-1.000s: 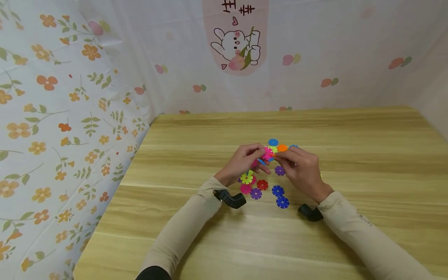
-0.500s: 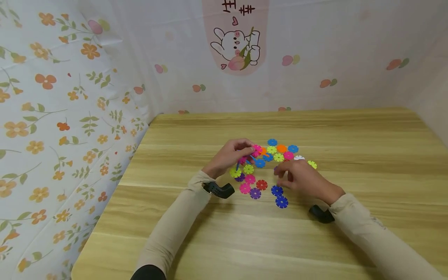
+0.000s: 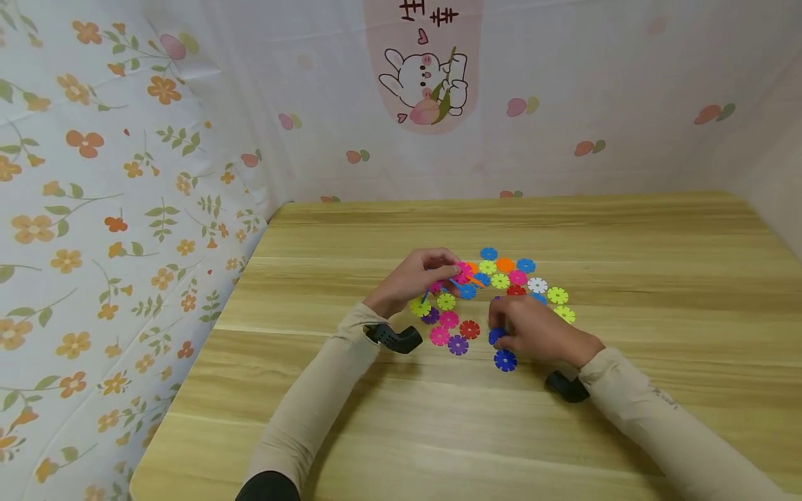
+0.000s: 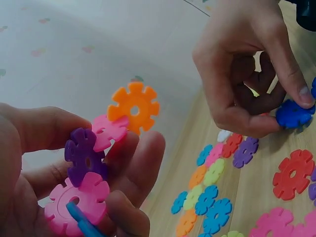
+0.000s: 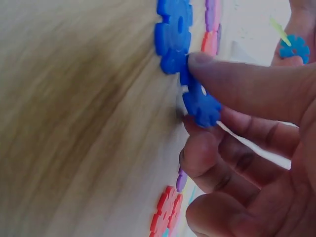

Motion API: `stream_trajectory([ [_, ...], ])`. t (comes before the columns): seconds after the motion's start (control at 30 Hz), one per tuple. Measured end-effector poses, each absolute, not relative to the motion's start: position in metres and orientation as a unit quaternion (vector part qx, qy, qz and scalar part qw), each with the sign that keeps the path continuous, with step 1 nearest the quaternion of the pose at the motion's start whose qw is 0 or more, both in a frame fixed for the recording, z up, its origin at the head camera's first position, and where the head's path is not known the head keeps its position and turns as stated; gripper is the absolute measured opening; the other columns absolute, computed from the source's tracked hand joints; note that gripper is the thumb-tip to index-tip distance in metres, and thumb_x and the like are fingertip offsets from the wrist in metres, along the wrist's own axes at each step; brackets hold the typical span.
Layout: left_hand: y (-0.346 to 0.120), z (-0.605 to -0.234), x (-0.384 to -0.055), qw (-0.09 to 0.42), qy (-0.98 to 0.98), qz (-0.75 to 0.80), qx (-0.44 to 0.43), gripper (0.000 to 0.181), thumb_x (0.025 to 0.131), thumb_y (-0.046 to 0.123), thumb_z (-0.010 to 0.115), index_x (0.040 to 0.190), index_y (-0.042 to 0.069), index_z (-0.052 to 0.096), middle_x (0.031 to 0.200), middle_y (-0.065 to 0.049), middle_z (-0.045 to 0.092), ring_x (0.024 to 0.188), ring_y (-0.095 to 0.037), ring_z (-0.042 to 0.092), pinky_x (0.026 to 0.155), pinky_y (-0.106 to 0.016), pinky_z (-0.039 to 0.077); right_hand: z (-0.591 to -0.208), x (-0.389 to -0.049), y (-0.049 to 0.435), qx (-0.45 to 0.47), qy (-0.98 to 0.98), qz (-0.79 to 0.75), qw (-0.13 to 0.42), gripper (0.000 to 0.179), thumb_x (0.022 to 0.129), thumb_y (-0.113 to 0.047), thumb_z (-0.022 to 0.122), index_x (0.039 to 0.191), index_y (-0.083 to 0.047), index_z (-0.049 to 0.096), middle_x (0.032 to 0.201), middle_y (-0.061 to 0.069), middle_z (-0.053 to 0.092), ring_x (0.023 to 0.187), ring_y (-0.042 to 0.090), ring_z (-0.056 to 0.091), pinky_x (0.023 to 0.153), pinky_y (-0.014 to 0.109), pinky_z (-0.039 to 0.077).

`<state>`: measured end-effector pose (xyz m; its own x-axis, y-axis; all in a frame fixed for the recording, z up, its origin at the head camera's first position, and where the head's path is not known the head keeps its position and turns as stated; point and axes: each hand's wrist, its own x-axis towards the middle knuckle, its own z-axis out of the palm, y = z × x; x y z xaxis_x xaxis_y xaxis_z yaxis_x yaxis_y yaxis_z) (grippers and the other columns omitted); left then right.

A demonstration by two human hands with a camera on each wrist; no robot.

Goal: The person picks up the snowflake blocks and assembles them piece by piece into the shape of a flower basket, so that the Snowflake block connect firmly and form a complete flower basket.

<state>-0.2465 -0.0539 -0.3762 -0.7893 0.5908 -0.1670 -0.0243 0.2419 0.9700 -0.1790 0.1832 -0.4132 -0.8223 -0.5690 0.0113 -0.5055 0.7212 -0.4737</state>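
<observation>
My left hand holds a chain of notched plastic snowflake discs. Orange, pink and purple discs are slotted together in the left wrist view, with a blue one edge-on below. A yellow-green disc hangs at the chain's lower end in the head view. To the right, my right hand pinches a dark blue snowflake disc between thumb and finger, low over the tabletop. Another dark blue disc lies just in front of that hand. My right hand hides part of the pinched disc.
Several loose discs lie flat on the wooden table around and between the hands, among them a red disc, a purple disc and a white disc. A printed cloth hangs behind the table.
Both hands were together at the chain. My left hand has since drawn left with it, while my right hand has come away and down and taken hold of a dark blue disc.
</observation>
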Motion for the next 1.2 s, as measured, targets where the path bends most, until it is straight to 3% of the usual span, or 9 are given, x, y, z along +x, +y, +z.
stream_trajectory([
  [0.13, -0.052, -0.378, -0.246, 0.271, 0.732, 0.596, 0.188, 0.021, 0.105, 0.019, 0.053, 0.117, 0.005, 0.062, 0.121, -0.034, 0.063, 0.081, -0.011, 0.074, 0.063, -0.030, 0.044, -0.412, -0.180, 0.187, -0.275, 0.916, -0.279, 0.085, 0.020, 0.082, -0.004, 0.080, 0.089, -0.014, 0.065, 0.081, -0.006, 0.065, 0.072, 0.007, 0.054, 0.066, 0.022, 0.049],
  [0.23, -0.052, -0.379, -0.246, 0.272, 0.729, 0.599, 0.189, 0.020, 0.105, 0.019, 0.052, 0.117, 0.005, 0.060, 0.121, -0.033, 0.063, 0.080, -0.010, 0.074, 0.070, -0.028, 0.049, -0.411, -0.181, 0.192, -0.246, 0.907, -0.332, 0.074, 0.016, 0.085, -0.001, 0.076, 0.093, -0.011, 0.067, 0.082, -0.003, 0.067, 0.071, 0.009, 0.058, 0.065, 0.022, 0.052],
  [0.33, -0.051, -0.378, -0.245, 0.270, 0.729, 0.598, 0.196, 0.018, 0.105, 0.017, 0.051, 0.116, 0.004, 0.057, 0.121, -0.034, 0.063, 0.086, -0.019, 0.076, 0.084, -0.036, 0.057, -0.406, -0.181, 0.194, -0.211, 0.891, -0.400, 0.043, 0.014, 0.088, 0.001, 0.072, 0.100, -0.004, 0.068, 0.084, 0.005, 0.069, 0.068, 0.016, 0.064, 0.062, 0.023, 0.055],
  [0.5, -0.051, -0.379, -0.243, 0.250, 0.729, 0.599, 0.220, 0.014, 0.104, 0.010, 0.049, 0.114, 0.002, 0.056, 0.105, -0.025, 0.070, 0.101, -0.044, 0.070, 0.094, -0.055, 0.055, -0.392, -0.178, 0.193, -0.167, 0.856, -0.488, -0.026, 0.017, 0.092, 0.000, 0.068, 0.110, 0.000, 0.067, 0.086, 0.014, 0.069, 0.068, 0.012, 0.069, 0.060, 0.025, 0.057],
  [0.6, -0.050, -0.379, -0.241, 0.241, 0.721, 0.607, 0.229, 0.013, 0.103, 0.008, 0.050, 0.112, 0.001, 0.057, 0.101, -0.021, 0.069, 0.103, -0.047, 0.069, 0.097, -0.058, 0.053, -0.387, -0.175, 0.191, -0.165, 0.839, -0.515, -0.058, 0.018, 0.093, -0.001, 0.068, 0.111, 0.001, 0.067, 0.085, 0.014, 0.068, 0.067, 0.006, 0.068, 0.060, 0.026, 0.057],
  [0.77, -0.048, -0.379, -0.238, 0.245, 0.700, 0.625, 0.245, 0.013, 0.102, 0.004, 0.052, 0.113, -0.001, 0.056, 0.112, -0.031, 0.064, 0.109, -0.052, 0.064, 0.105, -0.062, 0.047, -0.386, -0.173, 0.188, -0.163, 0.833, -0.523, -0.085, 0.017, 0.093, 0.000, 0.068, 0.110, 0.001, 0.067, 0.084, 0.014, 0.068, 0.067, 0.007, 0.069, 0.061, 0.025, 0.058],
  [0.97, -0.046, -0.382, -0.235, 0.215, 0.720, 0.598, 0.279, 0.018, 0.100, 0.007, 0.059, 0.117, 0.001, 0.057, 0.113, -0.025, 0.069, 0.105, -0.041, 0.070, 0.099, -0.056, 0.053, -0.388, -0.172, 0.188, -0.172, 0.842, -0.495, -0.128, 0.016, 0.090, 0.002, 0.071, 0.106, 0.000, 0.068, 0.082, 0.012, 0.072, 0.065, 0.012, 0.070, 0.061, 0.020, 0.056],
  [1.1, -0.044, -0.381, -0.231, 0.158, 0.747, 0.567, 0.309, 0.020, 0.099, 0.009, 0.062, 0.118, 0.003, 0.060, 0.112, -0.019, 0.070, 0.099, -0.025, 0.072, 0.090, -0.035, 0.059, -0.385, -0.171, 0.188, -0.186, 0.840, -0.486, -0.157, 0.016, 0.087, 0.005, 0.072, 0.103, 0.001, 0.069, 0.080, 0.011, 0.073, 0.065, 0.006, 0.068, 0.062, 0.017, 0.056],
  [1.2, -0.042, -0.381, -0.229, 0.118, 0.758, 0.556, 0.320, 0.018, 0.098, 0.008, 0.064, 0.115, 0.004, 0.062, 0.110, -0.016, 0.068, 0.095, -0.022, 0.070, 0.082, -0.023, 0.058, -0.383, -0.170, 0.188, -0.195, 0.835, -0.484, -0.174, 0.017, 0.086, 0.007, 0.073, 0.101, 0.001, 0.069, 0.079, 0.010, 0.073, 0.065, 0.006, 0.069, 0.061, 0.015, 0.055],
])
